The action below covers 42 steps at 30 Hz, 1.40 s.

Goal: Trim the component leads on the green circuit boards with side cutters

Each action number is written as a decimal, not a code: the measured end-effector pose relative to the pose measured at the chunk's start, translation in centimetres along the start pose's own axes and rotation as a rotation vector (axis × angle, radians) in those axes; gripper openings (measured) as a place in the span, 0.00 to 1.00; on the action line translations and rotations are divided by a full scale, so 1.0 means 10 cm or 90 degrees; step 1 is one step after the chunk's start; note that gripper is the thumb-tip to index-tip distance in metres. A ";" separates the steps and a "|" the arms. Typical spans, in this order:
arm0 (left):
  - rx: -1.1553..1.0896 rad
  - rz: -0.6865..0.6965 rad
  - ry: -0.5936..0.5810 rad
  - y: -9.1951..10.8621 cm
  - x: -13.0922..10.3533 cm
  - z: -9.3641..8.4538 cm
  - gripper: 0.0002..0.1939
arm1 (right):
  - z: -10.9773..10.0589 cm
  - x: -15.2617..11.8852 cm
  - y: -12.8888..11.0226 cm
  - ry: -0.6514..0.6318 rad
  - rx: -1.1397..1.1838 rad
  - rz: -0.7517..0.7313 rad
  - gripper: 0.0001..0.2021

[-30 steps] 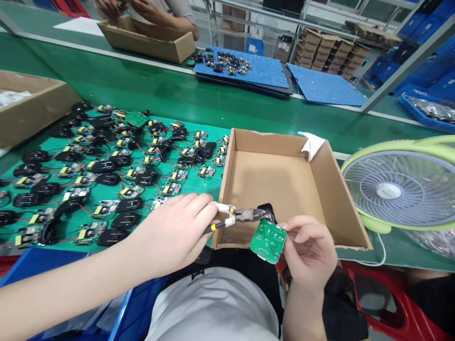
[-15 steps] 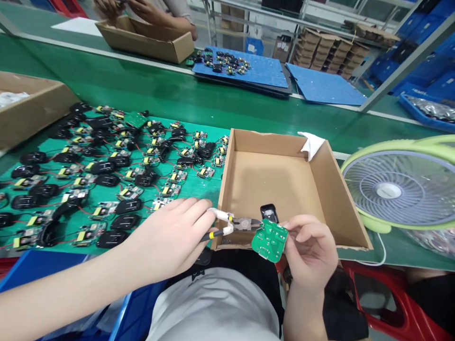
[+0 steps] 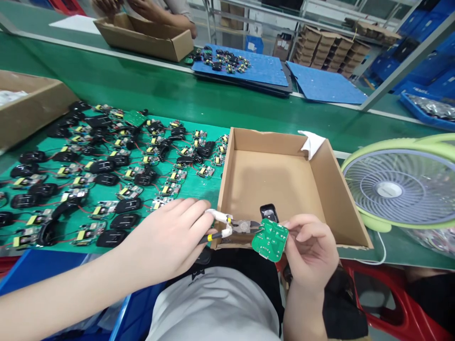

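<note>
My left hand (image 3: 177,237) is closed round the handles of a pair of cutting pliers (image 3: 243,226), one handle wrapped in white, the other black and yellow. Its jaws meet the left edge of a green circuit board (image 3: 270,240); whether they grip anything there I cannot tell. Between thumb and fingers, my right hand (image 3: 311,248) pinches the board by its right edge. Just behind the board is a small black plastic housing (image 3: 269,213), partly hidden. Both hands are over the near edge of a shallow cardboard box (image 3: 273,177).
To the left, several black housings wired to small boards (image 3: 103,166) cover the green mat. A green fan (image 3: 389,189) stands right of the box. Another cardboard box (image 3: 33,104) sits far left. Across the bench, a co-worker's hands (image 3: 142,8) are over a carton (image 3: 144,40).
Almost nothing differs. The pliers and the board keep their places, with only a very slight shift of my left hand. The co-worker's hands have moved a little.
</note>
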<state>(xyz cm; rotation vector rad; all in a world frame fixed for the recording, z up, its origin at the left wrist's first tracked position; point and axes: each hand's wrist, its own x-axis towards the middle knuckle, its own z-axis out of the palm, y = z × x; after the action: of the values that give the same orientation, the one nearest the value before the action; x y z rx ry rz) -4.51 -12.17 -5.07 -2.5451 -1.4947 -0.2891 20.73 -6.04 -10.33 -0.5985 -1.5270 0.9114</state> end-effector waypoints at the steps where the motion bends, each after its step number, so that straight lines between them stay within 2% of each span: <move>1: 0.003 0.005 0.001 0.00 0.00 0.00 0.11 | 0.00 0.00 0.00 0.000 -0.002 0.001 0.13; 13: 0.045 0.037 0.002 -0.01 0.06 -0.03 0.09 | -0.02 -0.01 -0.01 -0.005 0.003 -0.002 0.13; 27: 0.061 0.055 0.003 -0.01 0.03 0.03 0.08 | -0.02 0.01 -0.03 0.009 0.046 0.034 0.11; 35: 0.034 0.046 0.016 0.00 0.02 0.03 0.07 | -0.01 0.01 -0.03 0.007 0.049 0.043 0.11; 42: 0.036 0.015 0.026 0.00 -0.01 0.12 0.08 | -0.01 0.01 -0.03 0.006 0.032 0.038 0.11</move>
<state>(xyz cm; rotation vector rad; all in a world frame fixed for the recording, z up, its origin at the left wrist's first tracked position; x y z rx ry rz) -4.46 -11.94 -6.22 -2.4964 -1.4371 -0.2893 20.90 -6.11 -10.08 -0.6133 -1.4800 0.9885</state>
